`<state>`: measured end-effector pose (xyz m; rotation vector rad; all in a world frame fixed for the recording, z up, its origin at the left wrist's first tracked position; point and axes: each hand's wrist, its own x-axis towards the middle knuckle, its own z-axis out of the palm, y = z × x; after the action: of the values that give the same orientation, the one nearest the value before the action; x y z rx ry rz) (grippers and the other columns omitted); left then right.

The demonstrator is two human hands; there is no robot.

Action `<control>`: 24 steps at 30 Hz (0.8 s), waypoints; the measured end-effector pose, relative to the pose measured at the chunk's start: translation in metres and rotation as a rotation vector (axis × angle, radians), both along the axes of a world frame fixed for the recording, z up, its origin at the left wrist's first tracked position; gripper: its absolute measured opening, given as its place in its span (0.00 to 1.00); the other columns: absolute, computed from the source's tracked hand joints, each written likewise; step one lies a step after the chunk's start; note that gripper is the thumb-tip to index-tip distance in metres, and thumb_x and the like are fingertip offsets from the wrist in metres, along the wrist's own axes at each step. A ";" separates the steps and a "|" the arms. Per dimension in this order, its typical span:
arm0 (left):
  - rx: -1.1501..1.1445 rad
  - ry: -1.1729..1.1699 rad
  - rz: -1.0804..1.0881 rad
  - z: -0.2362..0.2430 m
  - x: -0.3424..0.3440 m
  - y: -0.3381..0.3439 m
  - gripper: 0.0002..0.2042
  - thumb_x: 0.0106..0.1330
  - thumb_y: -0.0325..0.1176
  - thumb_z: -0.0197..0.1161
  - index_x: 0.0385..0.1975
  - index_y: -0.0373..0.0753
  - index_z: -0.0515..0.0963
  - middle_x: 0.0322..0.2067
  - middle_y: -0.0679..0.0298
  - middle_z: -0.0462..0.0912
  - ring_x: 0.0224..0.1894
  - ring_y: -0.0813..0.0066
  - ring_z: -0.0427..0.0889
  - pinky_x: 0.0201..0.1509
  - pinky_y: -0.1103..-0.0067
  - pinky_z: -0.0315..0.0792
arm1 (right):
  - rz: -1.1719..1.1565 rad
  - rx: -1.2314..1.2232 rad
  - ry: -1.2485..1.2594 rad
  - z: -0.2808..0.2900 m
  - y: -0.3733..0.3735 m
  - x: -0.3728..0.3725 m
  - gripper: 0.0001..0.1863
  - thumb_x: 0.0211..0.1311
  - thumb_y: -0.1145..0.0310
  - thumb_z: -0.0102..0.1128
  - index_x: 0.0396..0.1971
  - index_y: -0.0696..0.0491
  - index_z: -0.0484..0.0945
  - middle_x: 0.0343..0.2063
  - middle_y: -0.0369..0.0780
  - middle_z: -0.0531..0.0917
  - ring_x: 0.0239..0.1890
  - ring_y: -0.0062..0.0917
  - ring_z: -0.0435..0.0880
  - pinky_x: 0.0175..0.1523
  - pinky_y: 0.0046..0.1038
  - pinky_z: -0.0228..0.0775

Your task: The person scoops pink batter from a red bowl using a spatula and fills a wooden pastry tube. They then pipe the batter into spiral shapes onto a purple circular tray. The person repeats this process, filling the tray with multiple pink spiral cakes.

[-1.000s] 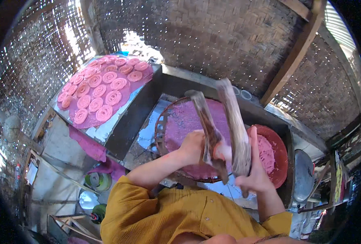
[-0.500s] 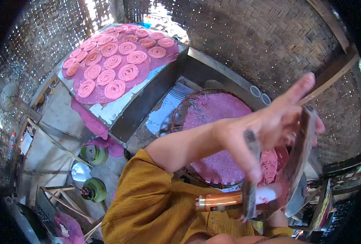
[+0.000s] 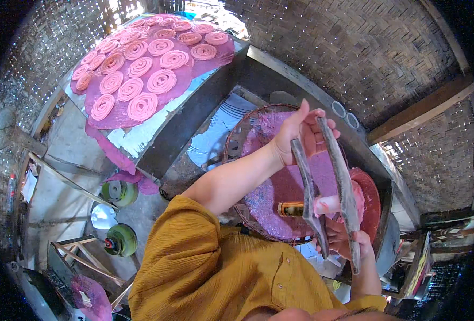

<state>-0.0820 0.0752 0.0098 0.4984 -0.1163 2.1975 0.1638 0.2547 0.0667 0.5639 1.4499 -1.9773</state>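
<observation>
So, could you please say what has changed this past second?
The left hand let go of the middle of the left wooden handle and moved to the far ends of both handles. The golden cylinder now shows, jutting left. The right hand remains nearer the body; the pink coils stayed put.

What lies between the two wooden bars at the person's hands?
In the head view, a pink-smeared white cylinder spans the gap between the wooden bars.

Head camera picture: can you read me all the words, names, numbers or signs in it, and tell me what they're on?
I can't read any.
Shiny orange-gold cylinder: any print is too small to tell.
White sheet on the left: too small to read.
Rounded green metal tank nearest the bottom: no readable letters.
</observation>
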 end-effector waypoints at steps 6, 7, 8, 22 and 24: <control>0.052 0.006 0.052 -0.006 0.014 -0.011 0.20 0.60 0.58 0.45 0.28 0.48 0.74 0.35 0.60 0.75 0.43 0.56 0.74 0.47 0.63 0.68 | -0.008 0.013 -0.018 -0.013 0.009 0.013 0.55 0.23 0.53 0.69 0.58 0.58 0.55 0.49 0.45 0.71 0.48 0.35 0.72 0.48 0.35 0.66; 0.070 -0.002 0.055 -0.003 0.020 -0.014 0.20 0.60 0.57 0.45 0.28 0.48 0.75 0.35 0.60 0.75 0.43 0.56 0.74 0.47 0.63 0.68 | -0.040 0.074 -0.001 0.007 -0.005 0.011 0.54 0.23 0.53 0.68 0.57 0.59 0.55 0.48 0.45 0.71 0.47 0.34 0.72 0.48 0.35 0.66; 0.080 -0.007 0.056 0.000 0.025 -0.016 0.20 0.60 0.57 0.45 0.28 0.48 0.75 0.35 0.60 0.75 0.43 0.56 0.73 0.47 0.63 0.68 | -0.071 0.131 0.021 0.026 -0.018 0.011 0.54 0.23 0.53 0.68 0.57 0.59 0.55 0.47 0.45 0.71 0.47 0.33 0.72 0.48 0.34 0.65; 0.369 0.163 0.134 0.052 0.049 -0.036 0.23 0.60 0.59 0.40 0.29 0.47 0.73 0.35 0.57 0.72 0.42 0.54 0.73 0.46 0.59 0.68 | 0.117 0.290 0.161 0.070 -0.015 0.011 0.57 0.18 0.58 0.75 0.55 0.62 0.55 0.46 0.44 0.72 0.45 0.34 0.72 0.46 0.36 0.66; 0.366 0.234 0.169 0.063 0.042 -0.047 0.23 0.60 0.60 0.39 0.29 0.47 0.73 0.35 0.57 0.72 0.42 0.53 0.73 0.46 0.58 0.68 | 0.073 0.276 0.208 0.066 -0.025 0.006 0.57 0.18 0.59 0.76 0.55 0.63 0.55 0.44 0.44 0.72 0.44 0.33 0.73 0.45 0.36 0.67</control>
<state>-0.0401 0.0279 0.0724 0.9973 -0.3653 2.2707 0.1698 0.2295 0.1322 0.4229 1.8620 -1.8343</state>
